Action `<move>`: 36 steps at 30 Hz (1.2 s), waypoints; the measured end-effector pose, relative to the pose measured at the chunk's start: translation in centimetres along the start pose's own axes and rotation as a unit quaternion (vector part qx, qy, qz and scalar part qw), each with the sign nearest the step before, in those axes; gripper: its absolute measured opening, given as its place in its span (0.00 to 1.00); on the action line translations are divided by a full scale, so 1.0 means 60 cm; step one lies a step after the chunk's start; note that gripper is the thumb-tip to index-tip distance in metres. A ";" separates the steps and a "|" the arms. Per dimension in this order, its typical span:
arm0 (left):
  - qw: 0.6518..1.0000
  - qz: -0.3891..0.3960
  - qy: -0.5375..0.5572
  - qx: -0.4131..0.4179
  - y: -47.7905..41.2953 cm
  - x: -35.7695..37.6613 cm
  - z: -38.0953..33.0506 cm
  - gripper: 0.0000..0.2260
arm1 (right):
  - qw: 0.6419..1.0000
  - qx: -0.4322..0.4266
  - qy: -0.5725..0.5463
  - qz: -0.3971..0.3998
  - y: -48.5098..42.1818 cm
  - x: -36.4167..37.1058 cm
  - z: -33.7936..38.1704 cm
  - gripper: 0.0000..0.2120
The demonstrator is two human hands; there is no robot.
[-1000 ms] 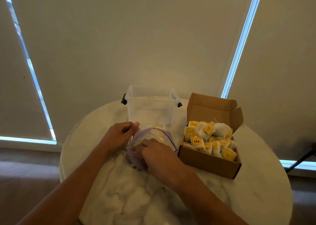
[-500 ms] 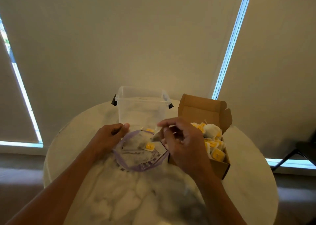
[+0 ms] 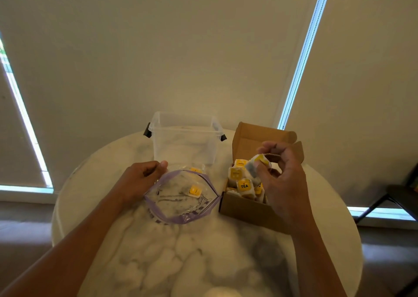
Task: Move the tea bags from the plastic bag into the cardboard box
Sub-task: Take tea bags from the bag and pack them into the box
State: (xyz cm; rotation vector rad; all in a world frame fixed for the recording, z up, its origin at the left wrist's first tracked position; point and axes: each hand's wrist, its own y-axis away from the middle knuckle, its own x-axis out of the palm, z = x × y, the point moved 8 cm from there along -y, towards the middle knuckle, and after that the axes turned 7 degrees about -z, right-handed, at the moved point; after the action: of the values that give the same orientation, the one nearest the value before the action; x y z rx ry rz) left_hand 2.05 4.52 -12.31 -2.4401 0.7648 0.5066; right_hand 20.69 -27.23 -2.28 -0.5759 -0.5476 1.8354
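A clear plastic bag (image 3: 181, 215) with a purple zip rim lies open on the round marble table (image 3: 203, 258). Inside it I see a tea bag with a yellow tag (image 3: 194, 191), and another (image 3: 195, 169) near its far edge. My left hand (image 3: 141, 179) pinches the bag's rim at the left and holds it open. To the right stands the open cardboard box (image 3: 244, 208), packed with several yellow-tagged tea bags (image 3: 243, 186). My right hand (image 3: 282, 181) hovers over the box, pinching a white tea bag (image 3: 256, 164).
An empty clear plastic tub (image 3: 184, 138) with black latches stands behind the bag. The box's lid flap (image 3: 260, 136) stands upright at its far side. Closed blinds hang behind the table. A dark chair leg (image 3: 384, 203) shows at the right.
My right hand came out of the plastic bag with a tea bag and moved right, over the cardboard box. My left hand kept holding the bag's rim.
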 end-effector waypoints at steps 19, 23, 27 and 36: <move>1.000 0.003 0.009 -0.015 0.001 0.001 -0.001 0.33 | 0.965 -0.100 0.170 0.175 0.032 0.080 -0.001 0.21; 0.999 0.006 0.017 -0.028 0.005 0.001 -0.006 0.33 | 0.960 -0.165 0.202 0.100 0.032 0.070 0.031 0.15; 0.999 0.005 0.020 -0.025 0.007 -0.001 -0.012 0.28 | 0.954 -0.236 0.110 0.152 0.076 0.115 0.099 0.08; 0.998 0.006 0.059 -0.024 0.017 -0.004 -0.035 0.21 | 0.838 -0.108 0.348 0.406 0.167 0.280 0.026 0.30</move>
State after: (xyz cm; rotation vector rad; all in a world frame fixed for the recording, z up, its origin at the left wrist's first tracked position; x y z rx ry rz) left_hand 1.64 2.66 -10.93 -2.5304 0.8239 0.3920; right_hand 7.48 -14.62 -9.39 -1.7509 0.0274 2.1233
